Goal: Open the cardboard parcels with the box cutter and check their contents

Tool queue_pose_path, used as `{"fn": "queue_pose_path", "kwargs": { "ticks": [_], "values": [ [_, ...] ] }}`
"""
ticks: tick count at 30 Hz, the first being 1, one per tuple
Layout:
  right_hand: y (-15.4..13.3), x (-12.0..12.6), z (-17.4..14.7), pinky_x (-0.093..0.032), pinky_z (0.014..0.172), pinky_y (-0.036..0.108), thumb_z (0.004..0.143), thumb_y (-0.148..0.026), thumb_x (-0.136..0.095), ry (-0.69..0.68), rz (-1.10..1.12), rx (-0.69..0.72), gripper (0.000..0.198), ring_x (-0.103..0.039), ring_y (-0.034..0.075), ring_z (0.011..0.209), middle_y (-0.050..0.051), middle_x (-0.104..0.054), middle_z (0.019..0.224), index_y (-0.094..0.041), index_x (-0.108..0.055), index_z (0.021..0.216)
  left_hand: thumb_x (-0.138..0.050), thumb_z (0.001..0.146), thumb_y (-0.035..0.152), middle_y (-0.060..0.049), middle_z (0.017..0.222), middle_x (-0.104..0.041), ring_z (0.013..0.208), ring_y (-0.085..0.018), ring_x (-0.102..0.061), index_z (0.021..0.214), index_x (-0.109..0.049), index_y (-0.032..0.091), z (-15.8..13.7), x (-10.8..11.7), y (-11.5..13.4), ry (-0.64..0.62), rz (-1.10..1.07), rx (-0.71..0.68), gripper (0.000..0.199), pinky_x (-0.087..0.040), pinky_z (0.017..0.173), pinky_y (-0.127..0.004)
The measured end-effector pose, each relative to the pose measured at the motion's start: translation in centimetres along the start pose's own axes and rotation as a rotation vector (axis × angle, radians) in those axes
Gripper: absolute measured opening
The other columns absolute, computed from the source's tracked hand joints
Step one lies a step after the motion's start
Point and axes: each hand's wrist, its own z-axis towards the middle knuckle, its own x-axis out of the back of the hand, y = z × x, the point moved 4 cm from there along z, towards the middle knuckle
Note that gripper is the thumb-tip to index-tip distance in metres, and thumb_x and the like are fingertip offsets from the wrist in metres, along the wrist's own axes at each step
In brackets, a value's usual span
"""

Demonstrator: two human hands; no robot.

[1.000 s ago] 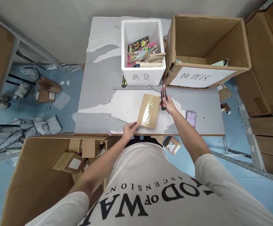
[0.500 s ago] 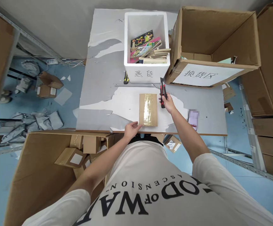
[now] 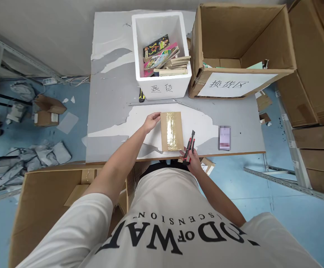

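A small cardboard package (image 3: pixel 164 132) with a shiny strip of clear tape down its middle lies on the table in front of me. At its far left corner, my left hand (image 3: pixel 152 121) grips the edge between fingers and thumb. My right hand (image 3: pixel 193 160) is closed around a black and red utility knife (image 3: pixel 189 148), by the package's near right corner. The knife points away from me, with its tip to the right of the package. Fingers of my right hand come close to that corner; whether they touch it I cannot tell.
Behind the package stand a white foam box (image 3: pixel 163 89) of books and a large labelled carton (image 3: pixel 238 85). A yellow-black cutter (image 3: pixel 141 95) lies by the foam box, a phone (image 3: pixel 224 137) to the right. A big open carton (image 3: pixel 44 208) stands below the table at left.
My left hand has gone from the package's near left corner to its far left corner. My right hand has brought the knife back toward me, to the near right corner.
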Motion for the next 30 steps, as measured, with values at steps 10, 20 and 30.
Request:
{"fn": "queue_pose_path", "kwargs": {
  "ticks": [10, 20, 30],
  "values": [
    [-4.5, 3.8, 5.3, -0.057, 0.082, 0.040, 0.074, -0.060, -0.067, 0.111, 0.176, 0.089, 0.043, -0.068, 0.017, 0.086, 0.003, -0.068, 0.106, -0.028, -0.051, 0.099, -0.073, 0.070, 0.044, -0.011, 0.111, -0.069, 0.100, -0.024, -0.067, 0.101, -0.065, 0.016, -5.6, 3.1, 1.1, 0.129, 0.138, -0.153, 0.042, -0.051, 0.092, -0.038],
    [-11.2, 1.2, 15.3, -0.054, 0.079, 0.033, 0.077, -0.060, -0.061, -0.066, -0.148, 0.306, 0.040, -0.064, 0.016, 0.084, 0.001, -0.068, 0.089, -0.026, -0.054, 0.098, -0.068, 0.072, 0.054, -0.010, 0.102, -0.070, 0.093, -0.023, -0.070, 0.093, -0.062, 0.019, -14.7, 1.7, -5.1, 0.354, 0.163, 0.013, 0.041, -0.054, 0.084, -0.034],
    [-8.8, 4.3, 13.3, -0.056, 0.073, 0.032, 0.072, -0.060, -0.068, -0.014, -0.088, 0.241, 0.051, -0.067, 0.015, 0.081, 0.004, -0.068, 0.103, -0.025, -0.051, 0.105, -0.063, 0.075, 0.041, -0.019, 0.146, -0.042, 0.139, -0.034, -0.035, 0.137, -0.044, 0.015, -13.1, 1.7, -0.6, 0.409, 0.682, -0.159, 0.070, -0.031, 0.112, -0.048]
  ]
}}
